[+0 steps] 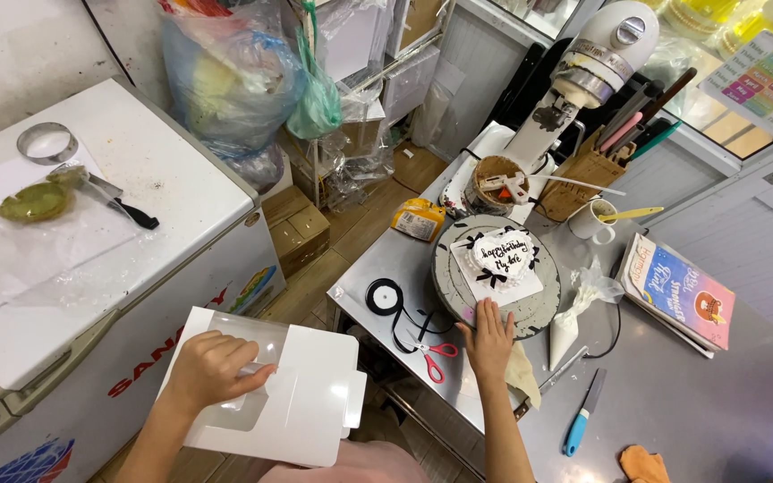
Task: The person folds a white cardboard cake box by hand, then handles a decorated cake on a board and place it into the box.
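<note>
1. Gripping a flat white cake box (293,394) with a clear window panel, the left hand (210,367) had its fingers curled over the panel's top edge; the box was held off the table, low in the view, between a chest freezer and a steel table.
2. Laid flat, the right hand (489,338) had its fingers spread and its fingertips touching the near rim of a grey cake turntable (540,304); it pinched nothing.
3. White chest freezer (172,183), far left, carried a clear plastic sheet, a greenish lump, a black-handled tool and a metal ring.
4. Steel table (673,402) filled the right side.
5. White stand mixer (583,72) rose at the table's far edge, a knife block beside it.
6. On the turntable sat a small white heart-shaped cake (501,255) with black bows and dark writing, resting on a white square board.
7. Colourful book (682,291) lay to the right of the turntable.
8. White piping bag (574,313) lay just beside the turntable's right edge.
9. Red-handled scissors (436,356) and a black ribbon spool (385,296) lay left of the right hand.
10. Blue-handled knife (581,416) lay near the table's front.
</note>
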